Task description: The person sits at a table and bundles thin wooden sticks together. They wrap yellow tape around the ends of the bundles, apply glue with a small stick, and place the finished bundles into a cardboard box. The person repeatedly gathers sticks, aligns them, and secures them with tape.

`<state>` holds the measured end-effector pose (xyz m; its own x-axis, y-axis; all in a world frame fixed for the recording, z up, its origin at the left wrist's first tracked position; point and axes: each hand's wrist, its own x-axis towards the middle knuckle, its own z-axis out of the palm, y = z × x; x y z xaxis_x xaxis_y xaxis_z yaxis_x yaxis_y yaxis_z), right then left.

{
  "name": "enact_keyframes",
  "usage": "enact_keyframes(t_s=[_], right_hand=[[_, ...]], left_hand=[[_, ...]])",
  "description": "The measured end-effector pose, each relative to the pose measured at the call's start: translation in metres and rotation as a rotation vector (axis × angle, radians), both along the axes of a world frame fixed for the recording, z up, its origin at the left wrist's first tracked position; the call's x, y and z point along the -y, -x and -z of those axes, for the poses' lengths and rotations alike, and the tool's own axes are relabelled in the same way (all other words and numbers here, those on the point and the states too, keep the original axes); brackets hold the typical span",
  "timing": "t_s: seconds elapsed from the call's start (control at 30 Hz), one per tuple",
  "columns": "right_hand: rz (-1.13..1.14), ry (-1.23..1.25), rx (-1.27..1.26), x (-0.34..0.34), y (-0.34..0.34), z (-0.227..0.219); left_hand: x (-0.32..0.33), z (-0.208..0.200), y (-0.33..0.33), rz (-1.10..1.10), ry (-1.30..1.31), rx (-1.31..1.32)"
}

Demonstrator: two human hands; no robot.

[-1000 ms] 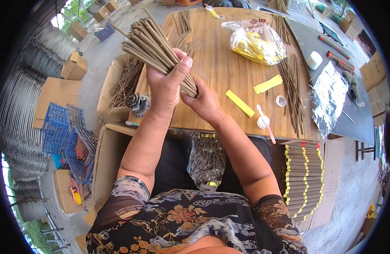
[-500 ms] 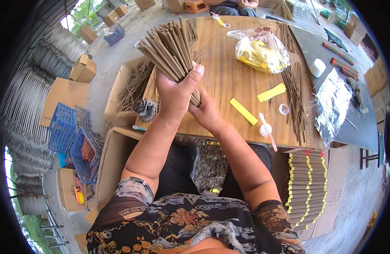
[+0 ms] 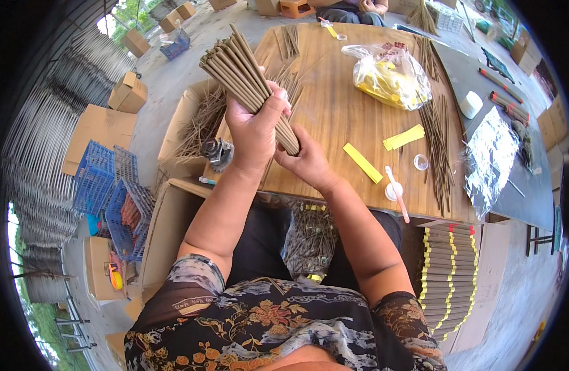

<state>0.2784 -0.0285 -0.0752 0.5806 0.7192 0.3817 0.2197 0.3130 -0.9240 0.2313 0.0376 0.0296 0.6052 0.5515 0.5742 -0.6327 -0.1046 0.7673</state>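
A thick bundle of brown incense sticks (image 3: 235, 69) leans up and to the left above the near side of the wooden table. My left hand (image 3: 253, 127) is wrapped round its middle, thumb across the front. At the lower end, my right hand (image 3: 308, 164) closes on the sticks from the right, some of its fingers hidden behind them. The upper ends sit fairly close together, with one stick poking out higher. To the right on the table lie a yellow paper strip (image 3: 362, 162) and a small stack of yellow strips (image 3: 403, 137).
Loose sticks (image 3: 437, 154) lie along the table's right side, near a clear bag of yellow strips (image 3: 392, 83) and a small pot with a brush (image 3: 394, 191). A carton of sticks (image 3: 198, 123) stands left. Banded bundles (image 3: 450, 278) lie below right. Someone sits beyond the table.
The bundle's fanned upper ends have drawn closer together, and it now tilts further left. Both hands keep hold of it. The whole view has shifted slightly.
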Motion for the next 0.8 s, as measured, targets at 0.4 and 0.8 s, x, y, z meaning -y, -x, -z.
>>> enact_keyframes(t_s=[0.4,0.8], right_hand=[[0.340,0.200,0.354,0.008,0.005,-0.001],[0.138,0.088,0.214,0.003,-0.008,0.006]], left_hand=[[-0.004,0.007,0.005,-0.147,-0.070,-0.009],[-0.003,0.014,0.006,0.025,0.039,-0.122]])
